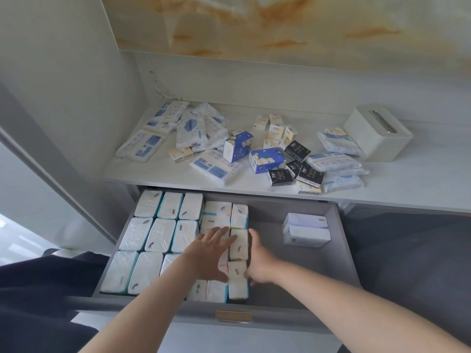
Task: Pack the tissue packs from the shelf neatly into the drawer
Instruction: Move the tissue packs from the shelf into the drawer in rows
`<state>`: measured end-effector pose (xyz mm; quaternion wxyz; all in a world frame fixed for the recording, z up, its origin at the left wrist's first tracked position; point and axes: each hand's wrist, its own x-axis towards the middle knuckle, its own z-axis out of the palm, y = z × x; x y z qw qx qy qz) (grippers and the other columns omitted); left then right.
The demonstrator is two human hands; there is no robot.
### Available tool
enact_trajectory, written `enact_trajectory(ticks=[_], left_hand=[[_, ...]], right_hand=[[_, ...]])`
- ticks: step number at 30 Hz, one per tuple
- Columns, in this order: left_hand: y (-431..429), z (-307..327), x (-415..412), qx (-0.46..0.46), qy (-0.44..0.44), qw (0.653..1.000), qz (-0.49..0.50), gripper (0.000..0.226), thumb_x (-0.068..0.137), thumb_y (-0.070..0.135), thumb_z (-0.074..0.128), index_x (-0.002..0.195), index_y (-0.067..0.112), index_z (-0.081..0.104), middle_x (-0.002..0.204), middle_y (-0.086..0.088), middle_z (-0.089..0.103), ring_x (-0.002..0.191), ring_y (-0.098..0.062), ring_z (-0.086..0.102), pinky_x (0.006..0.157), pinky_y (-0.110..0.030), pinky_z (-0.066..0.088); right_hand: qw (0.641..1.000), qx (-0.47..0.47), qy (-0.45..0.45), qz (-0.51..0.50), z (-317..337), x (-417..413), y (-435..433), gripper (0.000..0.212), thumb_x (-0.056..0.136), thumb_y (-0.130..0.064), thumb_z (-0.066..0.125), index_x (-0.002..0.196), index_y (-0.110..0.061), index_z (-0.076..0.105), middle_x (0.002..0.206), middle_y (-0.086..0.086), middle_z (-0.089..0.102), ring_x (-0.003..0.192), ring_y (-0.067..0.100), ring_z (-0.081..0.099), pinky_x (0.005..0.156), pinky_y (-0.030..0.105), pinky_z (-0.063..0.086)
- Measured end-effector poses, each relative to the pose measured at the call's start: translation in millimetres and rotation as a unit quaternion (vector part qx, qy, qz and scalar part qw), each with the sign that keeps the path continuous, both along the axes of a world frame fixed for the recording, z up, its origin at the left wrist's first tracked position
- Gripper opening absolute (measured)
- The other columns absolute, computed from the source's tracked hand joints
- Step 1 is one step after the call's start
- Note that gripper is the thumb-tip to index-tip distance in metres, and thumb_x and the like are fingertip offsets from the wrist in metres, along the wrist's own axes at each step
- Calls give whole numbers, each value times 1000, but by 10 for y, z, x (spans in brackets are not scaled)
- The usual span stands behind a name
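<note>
The grey drawer is pulled open under the shelf. Its left half holds several white tissue packs standing in neat rows. A narrow column of packs marks the right end of the rows. My left hand lies flat with straight fingers on the packs just left of that column. My right hand presses against the column's right side, fingers straight along it. Two pale lilac packs lie stacked at the drawer's right. Several loose tissue packs lie scattered on the shelf.
A white tissue box holder stands at the shelf's back right. The drawer floor between the column and the lilac packs is bare grey. A brass handle sits on the drawer front. Dark fabric fills the lower left.
</note>
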<state>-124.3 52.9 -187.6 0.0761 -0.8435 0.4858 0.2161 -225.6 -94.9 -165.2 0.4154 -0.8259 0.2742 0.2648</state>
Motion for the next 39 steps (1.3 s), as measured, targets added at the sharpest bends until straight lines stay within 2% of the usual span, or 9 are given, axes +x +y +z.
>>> enact_trajectory(ticks=[6,14,17,19,22,26,33,37,39], left_hand=[[-74,-27,29,-30,-5,1000,6,109,77,66,65,155,30,-1,163,0,-1,149,-27,2,120,-48,17],[-103,-27,30,-21,-6,1000,12,113,71,69,68,155,29,4,161,2,0,148,-26,1,120,-49,12],[-141,19,45,-24,-3,1000,12,101,75,68,64,154,29,15,160,2,6,147,-25,7,119,-47,16],[-191,82,92,-40,13,999,28,86,81,65,60,152,31,25,158,2,15,144,-23,17,117,-45,24],[-337,285,254,-120,28,989,78,59,88,48,61,142,32,43,147,4,38,135,-19,36,107,-41,40],[-705,744,514,-242,-4,960,141,33,92,31,57,125,28,56,123,4,56,116,-18,53,90,-34,48],[-1512,1084,778,-258,-31,945,200,45,94,25,52,138,18,44,130,-9,54,121,-28,48,96,-39,43],[-1837,983,840,-194,-21,952,236,57,92,40,55,139,15,35,129,-12,56,120,-32,52,100,-43,38],[-1884,958,842,-225,22,934,275,63,90,39,62,141,16,33,134,-13,51,118,-33,54,99,-42,41]], right_hand=[[999,32,15,-18,67,157,-71,111,83,-13,66,147,-54,-14,138,0,47,104,28,60,59,44,63],[994,101,48,-14,65,288,-118,98,86,4,46,154,-49,-1,136,6,45,90,25,62,72,50,62],[994,-20,52,91,156,339,-191,90,87,-6,50,156,-42,4,144,9,39,98,31,61,73,40,61],[978,-136,11,157,271,421,-260,75,88,-12,52,154,-33,22,149,7,34,114,33,55,81,34,54],[964,-208,-101,130,525,649,-450,41,89,-19,53,128,-31,56,134,-2,56,120,24,56,92,31,46],[935,-272,-215,73,951,994,-848,27,91,-18,51,113,-29,63,122,-5,64,113,22,59,87,31,45],[891,-413,-164,92,1088,1283,-1606,44,88,-27,57,131,-19,50,129,11,56,119,33,48,94,41,39],[879,-424,-144,162,945,1229,-1697,42,89,-21,51,130,-13,46,122,14,60,117,33,46,97,43,33],[878,-414,-183,159,896,1219,-1718,38,90,-21,51,128,-17,50,121,10,62,117,31,47,98,44,33]])
